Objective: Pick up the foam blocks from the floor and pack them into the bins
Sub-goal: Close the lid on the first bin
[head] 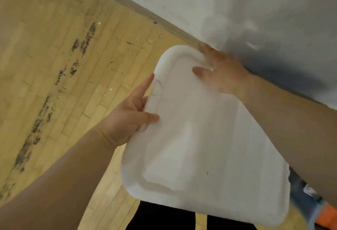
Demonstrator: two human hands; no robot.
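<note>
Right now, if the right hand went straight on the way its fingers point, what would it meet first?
Probably the baseboard at the foot of the wall: the right hand, gripping the far edge of the foam block, points its fingers at it. Depth to it is unclear.

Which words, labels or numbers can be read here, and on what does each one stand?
None can be read.
The foam block, held by the left hand and the right hand, bears only faint dark marks, not letters.
The wooden floor shows dark scuffs only; the wall carries no writing.
</note>
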